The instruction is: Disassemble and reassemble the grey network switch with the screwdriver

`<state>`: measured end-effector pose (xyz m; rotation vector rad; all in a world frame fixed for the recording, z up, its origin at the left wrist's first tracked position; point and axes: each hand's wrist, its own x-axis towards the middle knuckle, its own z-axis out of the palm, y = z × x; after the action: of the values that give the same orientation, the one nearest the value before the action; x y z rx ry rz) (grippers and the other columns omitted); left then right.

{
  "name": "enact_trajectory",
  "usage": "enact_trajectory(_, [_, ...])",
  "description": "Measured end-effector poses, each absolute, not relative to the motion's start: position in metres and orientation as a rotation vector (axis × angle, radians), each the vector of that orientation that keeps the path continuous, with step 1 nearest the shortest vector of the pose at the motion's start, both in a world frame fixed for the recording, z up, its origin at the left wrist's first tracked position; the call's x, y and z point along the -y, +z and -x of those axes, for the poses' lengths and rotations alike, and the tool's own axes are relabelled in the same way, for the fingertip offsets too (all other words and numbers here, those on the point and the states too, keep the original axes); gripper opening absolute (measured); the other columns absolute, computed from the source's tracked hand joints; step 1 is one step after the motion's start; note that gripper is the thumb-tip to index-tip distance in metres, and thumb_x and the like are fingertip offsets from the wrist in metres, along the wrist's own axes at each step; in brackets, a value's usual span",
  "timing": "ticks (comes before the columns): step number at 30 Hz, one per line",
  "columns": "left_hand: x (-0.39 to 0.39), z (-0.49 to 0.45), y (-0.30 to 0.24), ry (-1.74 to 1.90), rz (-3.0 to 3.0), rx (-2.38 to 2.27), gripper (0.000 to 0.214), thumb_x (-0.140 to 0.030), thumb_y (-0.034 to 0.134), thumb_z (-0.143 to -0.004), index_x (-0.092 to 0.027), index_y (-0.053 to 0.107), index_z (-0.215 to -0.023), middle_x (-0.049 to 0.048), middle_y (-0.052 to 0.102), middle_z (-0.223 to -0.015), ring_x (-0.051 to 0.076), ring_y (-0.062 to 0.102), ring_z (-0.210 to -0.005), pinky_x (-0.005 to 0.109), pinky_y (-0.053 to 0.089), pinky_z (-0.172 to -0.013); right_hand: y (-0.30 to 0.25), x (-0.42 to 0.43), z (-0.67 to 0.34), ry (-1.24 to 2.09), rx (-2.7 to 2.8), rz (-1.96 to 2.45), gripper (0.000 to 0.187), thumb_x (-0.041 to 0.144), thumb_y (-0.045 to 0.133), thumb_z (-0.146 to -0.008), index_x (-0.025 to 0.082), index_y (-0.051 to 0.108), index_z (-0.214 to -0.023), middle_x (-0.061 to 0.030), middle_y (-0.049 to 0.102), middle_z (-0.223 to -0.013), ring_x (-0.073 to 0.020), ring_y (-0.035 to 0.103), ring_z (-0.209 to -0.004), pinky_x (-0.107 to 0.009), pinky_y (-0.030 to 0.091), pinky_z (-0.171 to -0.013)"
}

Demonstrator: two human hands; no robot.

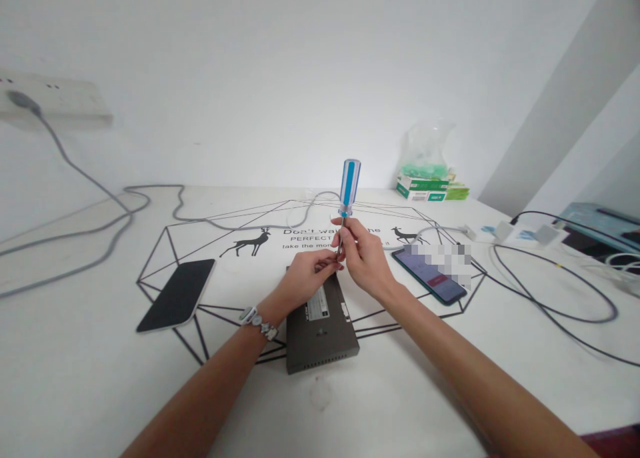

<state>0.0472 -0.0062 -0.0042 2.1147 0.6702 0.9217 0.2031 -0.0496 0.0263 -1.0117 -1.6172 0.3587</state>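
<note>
A screwdriver (349, 186) with a clear and blue handle stands nearly upright over the far end of a dark flat metal box (323, 343). My right hand (364, 255) is closed on its thin shaft, just below the handle. Beside the shaft's lower end, my left hand (306, 276) has its fingertips pinched together. What those fingertips hold is hidden, and so is the screwdriver's tip. The box lies on the table with a pale label (317, 306) facing up and a row of vent slots along its near edge. Both hands cover its far end.
A dark-screened phone (177, 295) lies left of the box, and a lit phone (425, 271) lies to the right. Grey cable (220, 223) winds across the back. Black cable (550, 306) loops at right, near white adapters (505, 231). Small boxes (423, 188) and a plastic bag stand against the wall.
</note>
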Motion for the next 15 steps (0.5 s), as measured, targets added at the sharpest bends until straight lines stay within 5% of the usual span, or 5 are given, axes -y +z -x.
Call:
enact_trajectory(6, [0.0065, -0.0476, -0.0034, 0.937, -2.138, -0.719, 0.02, -0.032, 0.06, -0.091, -0.015, 0.071, -0.091, 0.0036, 0.074, -0.086, 0.019, 0.068, -0.082, 0.028, 0.05, -0.077, 0.0253, 0.0481, -0.2043, 0.392, 1.608, 1.002, 0.031, 0.037, 0.043, -0.1, 0.021, 0.06, -0.119, -0.0018, 0.065, -0.085, -0.0136, 0.061, -0.068, -0.025, 0.051, -0.061])
enact_trajectory(11, [0.0078, -0.0496, -0.0029, 0.99, -2.147, -0.83, 0.02, -0.034, 0.066, -0.087, -0.015, 0.069, -0.082, 0.0022, 0.073, -0.078, 0.018, 0.066, -0.073, 0.026, 0.048, -0.069, 0.0212, 0.0431, -0.2048, 0.397, 1.469, 1.037, 0.021, 0.039, 0.062, -0.089, 0.02, 0.062, -0.097, -0.0011, 0.066, -0.079, -0.0151, 0.063, -0.071, -0.026, 0.051, -0.062])
enact_trajectory(15, [0.0081, -0.05, -0.0015, 0.982, -2.141, -0.813, 0.018, -0.033, 0.064, -0.088, -0.015, 0.069, -0.09, 0.0035, 0.074, -0.085, 0.019, 0.069, -0.079, 0.028, 0.051, -0.074, 0.0213, 0.0437, -0.2044, 0.378, 1.492, 1.041, 0.016, 0.036, 0.058, -0.092, 0.02, 0.06, -0.091, -0.0024, 0.069, -0.082, -0.0146, 0.064, -0.068, -0.026, 0.05, -0.062])
